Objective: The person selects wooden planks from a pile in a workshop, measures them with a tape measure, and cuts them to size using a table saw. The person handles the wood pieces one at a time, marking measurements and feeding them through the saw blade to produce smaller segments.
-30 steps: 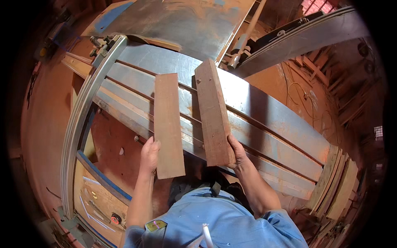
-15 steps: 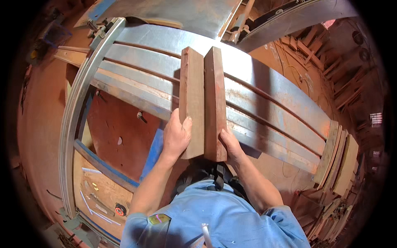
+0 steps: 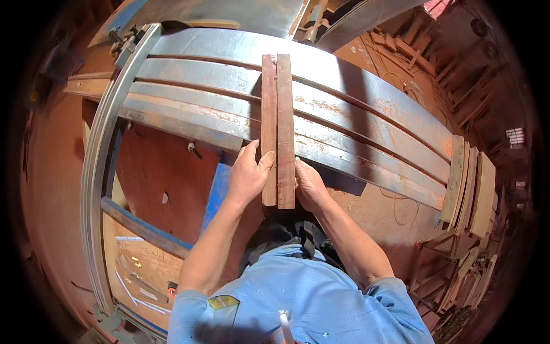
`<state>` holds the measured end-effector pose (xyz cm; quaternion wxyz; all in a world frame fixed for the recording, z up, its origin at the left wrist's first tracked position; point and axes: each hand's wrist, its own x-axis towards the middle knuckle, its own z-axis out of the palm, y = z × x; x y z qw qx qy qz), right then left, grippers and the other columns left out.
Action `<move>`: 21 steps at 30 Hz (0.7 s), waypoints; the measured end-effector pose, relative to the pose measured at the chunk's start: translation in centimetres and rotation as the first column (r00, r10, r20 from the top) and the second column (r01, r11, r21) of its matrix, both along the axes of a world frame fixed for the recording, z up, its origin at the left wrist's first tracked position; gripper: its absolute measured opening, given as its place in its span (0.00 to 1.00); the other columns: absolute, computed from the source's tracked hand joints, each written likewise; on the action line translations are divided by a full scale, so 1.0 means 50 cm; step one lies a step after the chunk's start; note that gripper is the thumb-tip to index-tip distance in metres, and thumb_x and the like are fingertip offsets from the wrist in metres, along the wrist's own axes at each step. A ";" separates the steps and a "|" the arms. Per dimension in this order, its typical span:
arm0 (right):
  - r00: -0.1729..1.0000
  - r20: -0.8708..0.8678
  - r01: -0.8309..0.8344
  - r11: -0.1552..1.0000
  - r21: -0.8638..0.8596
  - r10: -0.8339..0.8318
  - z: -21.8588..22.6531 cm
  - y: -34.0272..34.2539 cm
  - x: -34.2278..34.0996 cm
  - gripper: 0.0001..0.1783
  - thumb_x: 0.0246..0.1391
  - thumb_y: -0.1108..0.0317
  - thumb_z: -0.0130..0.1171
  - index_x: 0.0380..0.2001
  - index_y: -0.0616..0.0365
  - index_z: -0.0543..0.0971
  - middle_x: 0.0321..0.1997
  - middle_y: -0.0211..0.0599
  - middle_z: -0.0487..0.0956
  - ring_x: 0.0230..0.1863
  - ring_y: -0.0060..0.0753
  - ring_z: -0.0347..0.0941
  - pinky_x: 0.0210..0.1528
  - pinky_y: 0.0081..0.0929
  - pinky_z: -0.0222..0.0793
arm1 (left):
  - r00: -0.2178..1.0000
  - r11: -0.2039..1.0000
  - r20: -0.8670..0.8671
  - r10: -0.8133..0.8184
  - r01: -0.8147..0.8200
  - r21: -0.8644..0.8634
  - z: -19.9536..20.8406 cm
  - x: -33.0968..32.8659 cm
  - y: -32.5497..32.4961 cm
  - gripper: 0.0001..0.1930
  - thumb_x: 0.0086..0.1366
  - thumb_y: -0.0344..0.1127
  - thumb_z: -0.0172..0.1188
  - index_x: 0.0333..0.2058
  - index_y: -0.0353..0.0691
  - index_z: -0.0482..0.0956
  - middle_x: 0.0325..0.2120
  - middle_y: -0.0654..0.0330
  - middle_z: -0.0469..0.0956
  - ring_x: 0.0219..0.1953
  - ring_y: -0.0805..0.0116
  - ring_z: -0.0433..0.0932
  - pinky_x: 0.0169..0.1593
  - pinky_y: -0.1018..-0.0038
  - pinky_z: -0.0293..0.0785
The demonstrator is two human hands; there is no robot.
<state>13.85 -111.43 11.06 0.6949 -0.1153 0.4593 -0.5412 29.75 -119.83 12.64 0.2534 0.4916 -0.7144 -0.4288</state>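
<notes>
Two brown wooden boards stand on edge side by side, their long narrow faces up, reaching from near my waist out across the metal machine table (image 3: 223, 40). My left hand (image 3: 248, 175) grips the left board (image 3: 268, 126) near its close end, thumb on top. Around the outer side of the right board (image 3: 285, 132) my right hand (image 3: 310, 184) is closed, its fingers partly hidden below. The boards nearly touch along their length, with a thin gap between them. Their far ends lie over the shiny slotted surface.
A metal rail (image 3: 109, 132) bounds the table's left side. Several wood pieces (image 3: 467, 183) stand against its right end. At lower left, a plywood panel (image 3: 146, 261) carries a tape measure (image 3: 172, 289) and white strips. Lumber is piled at far right.
Both boards have turned so their narrow faces point up, and the gap between them has narrowed. My hands have shifted slightly with them.
</notes>
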 end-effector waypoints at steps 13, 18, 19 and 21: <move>0.968 0.252 0.008 0.999 0.031 -0.015 -0.069 0.012 0.006 0.26 0.70 0.45 0.48 0.49 0.60 0.78 0.43 0.37 0.81 0.43 0.32 0.78 0.49 0.35 0.75 | 0.898 0.997 0.433 0.074 -0.056 -0.054 0.107 -0.094 0.068 0.57 0.53 0.52 0.70 0.68 0.22 0.45 0.53 0.27 0.68 0.56 0.33 0.72 0.58 0.53 0.71; 0.994 0.101 -0.026 0.996 -0.087 0.034 -0.047 0.126 -0.021 0.22 0.71 0.50 0.48 0.50 0.59 0.75 0.45 0.35 0.80 0.43 0.26 0.77 0.49 0.28 0.73 | 0.998 0.994 -0.059 0.027 -0.021 0.106 0.135 -0.058 0.138 0.42 0.53 0.37 0.67 0.65 0.31 0.60 0.53 0.39 0.74 0.54 0.46 0.77 0.56 0.61 0.74; 0.992 0.109 -0.050 0.996 -0.077 0.059 -0.044 0.160 -0.036 0.23 0.70 0.49 0.48 0.51 0.59 0.74 0.46 0.34 0.80 0.43 0.27 0.77 0.49 0.28 0.73 | 0.992 0.987 -0.121 0.023 -0.003 0.161 0.150 -0.060 0.167 0.43 0.53 0.37 0.67 0.66 0.30 0.59 0.56 0.41 0.73 0.57 0.50 0.75 0.58 0.63 0.72; 0.986 0.140 -0.078 0.992 -0.096 0.091 -0.011 0.235 -0.090 0.26 0.69 0.46 0.49 0.55 0.59 0.72 0.51 0.34 0.78 0.48 0.30 0.76 0.52 0.30 0.72 | 0.960 0.966 -0.280 0.020 0.054 0.251 0.162 -0.069 0.230 0.44 0.54 0.37 0.66 0.67 0.28 0.58 0.61 0.46 0.69 0.61 0.58 0.71 0.62 0.66 0.68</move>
